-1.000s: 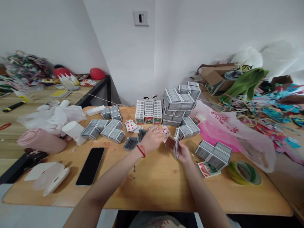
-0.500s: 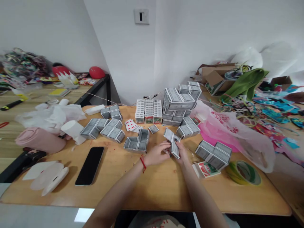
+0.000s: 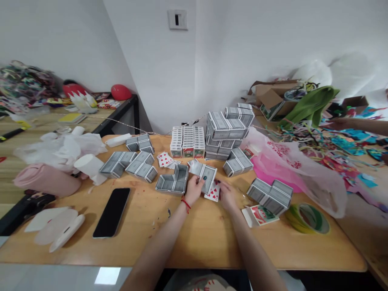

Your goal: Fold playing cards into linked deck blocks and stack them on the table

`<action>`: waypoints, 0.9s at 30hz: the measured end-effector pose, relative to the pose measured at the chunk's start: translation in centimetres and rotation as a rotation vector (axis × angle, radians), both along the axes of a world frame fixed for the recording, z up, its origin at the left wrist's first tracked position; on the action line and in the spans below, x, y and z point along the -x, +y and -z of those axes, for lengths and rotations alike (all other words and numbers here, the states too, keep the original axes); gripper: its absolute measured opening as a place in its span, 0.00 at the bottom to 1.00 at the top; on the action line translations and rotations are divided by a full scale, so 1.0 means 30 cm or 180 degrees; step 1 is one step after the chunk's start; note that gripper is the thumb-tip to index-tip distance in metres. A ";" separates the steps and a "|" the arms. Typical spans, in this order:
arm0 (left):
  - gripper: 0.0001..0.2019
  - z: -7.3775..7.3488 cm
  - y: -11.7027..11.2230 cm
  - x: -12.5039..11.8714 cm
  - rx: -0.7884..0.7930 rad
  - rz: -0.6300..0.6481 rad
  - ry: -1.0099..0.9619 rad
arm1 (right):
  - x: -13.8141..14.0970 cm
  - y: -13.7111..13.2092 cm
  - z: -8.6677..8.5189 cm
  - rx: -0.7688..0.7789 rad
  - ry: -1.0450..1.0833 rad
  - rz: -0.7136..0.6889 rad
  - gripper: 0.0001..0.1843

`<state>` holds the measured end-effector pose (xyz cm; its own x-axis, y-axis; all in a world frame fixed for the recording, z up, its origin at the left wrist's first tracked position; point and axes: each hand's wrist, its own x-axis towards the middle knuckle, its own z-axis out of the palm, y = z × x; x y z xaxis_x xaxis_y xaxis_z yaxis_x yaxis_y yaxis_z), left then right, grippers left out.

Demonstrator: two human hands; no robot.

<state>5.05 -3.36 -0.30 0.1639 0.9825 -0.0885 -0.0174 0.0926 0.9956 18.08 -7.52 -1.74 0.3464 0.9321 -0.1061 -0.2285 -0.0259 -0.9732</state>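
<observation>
Left hand (image 3: 194,190): grasping the grey card panel (image 3: 207,175), your thumb on its upper face; red cord (image 3: 186,205) on that wrist.
Right hand (image 3: 228,195): fingers at the right edge of the heart card (image 3: 214,193); can't tell if you're pinching it or only touching.
Grey card panel: mid-table, between your hands, lower edge overlapping the heart card from above.
Heart card: face up, sticking out past the panel toward your right hand.
Open L-shaped box (image 3: 181,176): just left of your left hand, hollow side up; right wall near the panel's left edge. Tight side.
Back: card boxes (image 3: 188,141) in three columns, just beside the grey block tower (image 3: 226,128); both near the rear edge of the table (image 3: 142,246).
Right: grey L block (image 3: 238,163) beyond your fingertips; printed card box (image 3: 263,215) partly under another grey block (image 3: 270,195), its white flap just beside your right forearm.
Far right: tape roll (image 3: 307,218) near the side edge, pink bag (image 3: 291,165) spread behind it.
Left: phone (image 3: 112,212) well apart from your left forearm; wood between, with dark scraps (image 3: 169,212).
Front: wood runs from your wrists to the near edge, both forearms crossing it. Widest room you have.
</observation>
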 end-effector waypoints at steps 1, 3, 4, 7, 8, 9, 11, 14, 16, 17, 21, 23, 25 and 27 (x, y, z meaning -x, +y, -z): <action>0.12 0.002 0.003 0.008 -0.0009 -0.0039 -0.0042 | 0.003 -0.004 -0.002 0.0019 -0.0013 -0.0121 0.16; 0.13 0.006 0.006 0.021 -0.0025 -0.0077 -0.0111 | 0.011 -0.011 -0.001 0.0035 -0.0119 -0.0247 0.21; 0.13 0.008 0.006 0.026 -0.0010 -0.0088 -0.0136 | 0.014 -0.014 0.002 0.0019 -0.0158 -0.0173 0.22; 0.15 0.007 0.004 0.036 0.0081 -0.0183 -0.0135 | 0.019 -0.018 0.014 -0.0098 -0.0161 0.0299 0.19; 0.16 0.007 0.004 0.038 0.0090 -0.0232 -0.0110 | 0.019 -0.019 0.019 -0.0118 -0.0115 0.0436 0.17; 0.16 0.008 0.004 0.040 0.0082 -0.0275 -0.0090 | 0.017 -0.018 0.024 -0.0105 -0.0048 0.0528 0.15; 0.16 0.012 0.006 0.043 0.0049 -0.0309 -0.0086 | 0.011 -0.017 0.033 -0.0034 0.0117 0.0598 0.14; 0.15 0.029 0.010 0.044 0.0009 -0.0223 -0.0191 | 0.004 -0.011 0.036 -0.0037 0.0264 0.0667 0.14; 0.14 0.041 0.011 0.045 -0.0037 -0.0159 -0.0250 | 0.007 -0.007 0.030 -0.0115 0.0284 0.0682 0.15; 0.13 0.045 0.011 0.045 -0.0066 -0.0149 -0.0263 | 0.010 -0.005 0.024 -0.0167 0.0294 0.0660 0.15; 0.13 0.046 0.010 0.046 -0.0122 -0.0129 -0.0244 | 0.036 -0.008 -0.001 -0.0309 0.0213 0.0472 0.17; 0.12 0.041 0.009 0.046 -0.0135 -0.0143 -0.0222 | 0.046 -0.019 -0.007 -0.0307 0.0145 0.0455 0.18; 0.12 0.039 0.008 0.045 -0.0155 -0.0183 -0.0215 | 0.049 -0.035 -0.007 -0.0312 0.0099 0.0515 0.18; 0.13 0.042 0.009 0.044 -0.0152 -0.0228 -0.0266 | 0.045 -0.054 -0.006 -0.0337 0.0047 0.0632 0.18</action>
<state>3.74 -3.08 -1.57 0.0980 0.9947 -0.0303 -0.1054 0.0406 0.9936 16.75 -9.14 -1.54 0.5233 0.8519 -0.0177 -0.2332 0.1232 -0.9646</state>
